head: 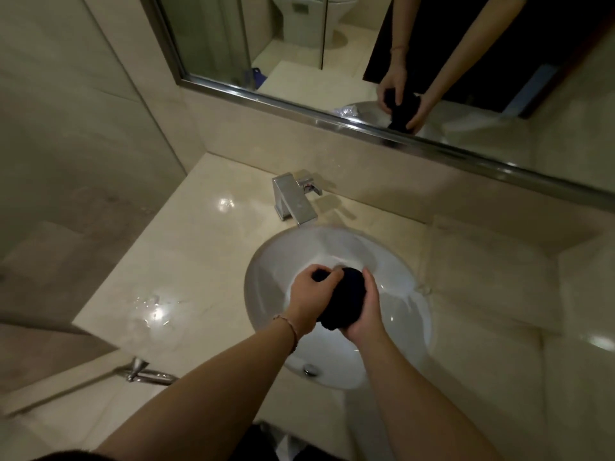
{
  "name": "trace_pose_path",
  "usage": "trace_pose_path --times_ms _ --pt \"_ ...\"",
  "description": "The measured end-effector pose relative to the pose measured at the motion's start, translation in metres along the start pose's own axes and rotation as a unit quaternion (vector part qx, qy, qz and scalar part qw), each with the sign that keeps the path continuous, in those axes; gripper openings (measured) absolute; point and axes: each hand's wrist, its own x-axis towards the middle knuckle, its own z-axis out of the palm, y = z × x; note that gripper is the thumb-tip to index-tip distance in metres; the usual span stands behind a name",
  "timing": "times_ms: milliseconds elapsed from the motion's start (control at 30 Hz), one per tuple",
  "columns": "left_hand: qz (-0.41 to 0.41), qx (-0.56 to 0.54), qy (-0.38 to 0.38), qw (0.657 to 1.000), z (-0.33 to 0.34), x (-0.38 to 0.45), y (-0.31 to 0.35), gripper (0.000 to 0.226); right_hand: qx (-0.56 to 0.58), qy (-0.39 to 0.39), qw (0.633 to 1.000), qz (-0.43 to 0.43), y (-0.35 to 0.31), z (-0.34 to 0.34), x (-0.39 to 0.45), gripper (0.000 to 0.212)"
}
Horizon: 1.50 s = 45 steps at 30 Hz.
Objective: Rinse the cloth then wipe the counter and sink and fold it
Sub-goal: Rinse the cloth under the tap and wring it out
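While both hands clasp a bunched dark cloth [346, 299] over the sink [266, 294], left hand [307, 299] curled on top and right hand [366, 311] cupping beneath, wringing looks under way; twisting firmly above the basin would keep drips inside

A single wide-angle view is given, taken from head height and aimed forward and steeply down. The sink [266, 294] is seen near and almost centred, with both forearms entering from the lower edge. The counter [186, 261] is spread around it, its edges curved by the lens. The mirror [332, 104] is caught across the top, slanted.
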Motion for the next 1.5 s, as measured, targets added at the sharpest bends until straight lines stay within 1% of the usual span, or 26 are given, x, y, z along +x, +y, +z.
trace_pose_path --times_ms 100,133,167,200,233,267,300,333,367,400,433,467,533,600,667,700,800,867,933,1000,1067,1167,1200,1267,1367,1500 --pt "0.057 0.099 0.021 0.993 -0.006 -0.006 0.0 0.021 -0.033 0.041 0.998 -0.022 0.01 0.006 -0.002 0.08" --pt "0.067 0.116 0.035 0.99 -0.008 -0.007 -0.001 0.025 -0.03 0.058 0.997 -0.034 0.013 0.007 -0.001 0.081" --pt "0.066 0.115 0.044 0.99 -0.011 -0.009 -0.001 0.03 -0.029 0.072 0.996 -0.047 0.014 0.009 -0.003 0.073" --pt "0.041 0.093 0.047 0.994 -0.014 -0.008 -0.002 0.04 -0.027 0.088 0.994 -0.06 0.014 0.011 -0.008 0.06" --pt "-0.017 0.05 0.044 0.998 -0.016 -0.004 -0.005 0.052 -0.026 0.103 0.992 -0.073 0.014 0.015 -0.014 0.047" --pt "-0.101 -0.012 0.026 0.995 -0.017 -0.001 -0.009 0.063 -0.026 0.112 0.99 -0.086 0.015 0.017 -0.019 0.037" --pt "-0.192 -0.077 -0.009 0.978 -0.018 -0.003 -0.008 0.074 -0.029 0.117 0.988 -0.098 0.016 0.019 -0.022 0.028" --pt "-0.261 -0.14 -0.053 0.954 -0.017 -0.003 -0.011 0.085 -0.042 0.123 0.986 -0.108 0.017 0.02 -0.026 0.021" --pt "-0.296 -0.176 -0.105 0.933 -0.015 0.0 -0.017 0.094 -0.064 0.129 0.982 -0.12 0.019 0.021 -0.03 0.016" --pt "-0.3 -0.198 -0.152 0.921 -0.012 0.002 -0.023 0.097 -0.094 0.132 0.977 -0.135 0.021 0.024 -0.035 0.014" --pt "-0.284 -0.207 -0.166 0.921 -0.011 0.004 -0.029 0.095 -0.127 0.134 0.971 -0.154 0.022 0.025 -0.039 0.013" --pt "-0.254 -0.223 -0.161 0.927 -0.01 0.004 -0.03 0.089 -0.157 0.131 0.964 -0.172 0.022 0.025 -0.041 0.013" --pt "-0.227 -0.251 -0.159 0.927 -0.009 0.001 -0.029 0.079 -0.217 0.123 0.949 -0.193 0.019 0.023 -0.045 0.023" --pt "-0.198 -0.228 -0.116 0.946 -0.007 -0.004 -0.023 0.056 -0.248 0.121 0.946 -0.168 0.009 0.022 -0.046 0.038" --pt "-0.147 -0.179 -0.063 0.971 -0.002 -0.011 -0.012 0.029 -0.265 0.131 0.948 -0.118 -0.007 0.02 -0.047 0.035" --pt "-0.124 -0.162 -0.059 0.977 -0.001 -0.014 -0.006 0.024 -0.278 0.126 0.948 -0.093 -0.014 0.018 -0.047 0.034" --pt "-0.052 -0.124 -0.085 0.987 -0.002 -0.021 0.011 0.021 -0.249 0.064 0.965 -0.049 -0.028 0.009 -0.041 0.046" --pt "0.027 -0.053 -0.094 0.994 0.0 -0.019 0.016 0.02 -0.194 0.015 0.98 -0.045 -0.03 0.003 -0.034 0.054" --pt "0.097 0.047 -0.072 0.992 0.002 -0.018 0.023 0.03 -0.159 0.0 0.985 -0.06 -0.028 0.003 -0.03 0.059" --pt "0.135 0.109 -0.041 0.984 0.004 -0.015 0.027 0.038 -0.13 0.017 0.987 -0.09 -0.025 0.006 -0.029 0.056" --pt "0.126 0.101 -0.018 0.987 0.002 -0.01 0.029 0.04 -0.085 0.055 0.986 -0.131 -0.024 0.01 -0.029 0.047" --pt "0.021 -0.045 0.011 0.999 -0.004 -0.002 0.031 0.037 -0.05 0.107 0.974 -0.194 -0.028 0.014 -0.028 0.045" --pt "-0.015 -0.083 0.02 0.996 -0.007 0.002 0.028 0.036 -0.057 0.116 0.969 -0.209 -0.032 0.016 -0.029 0.044" --pt "-0.057 -0.113 0.036 0.991 -0.014 0.01 0.018 0.037 -0.111 0.131 0.955 -0.242 -0.041 0.02 -0.033 0.038" --pt "-0.076 -0.128 0.045 0.988 -0.023 0.016 0.005 0.037 -0.219 0.134 0.912 -0.32 -0.06 0.032 -0.045 0.031" --pt "-0.023 -0.058 0.048 0.997 -0.032 0.017 -0.001 0.037 -0.359 0.107 0.826 -0.422 -0.083 0.056 -0.062 0.039"
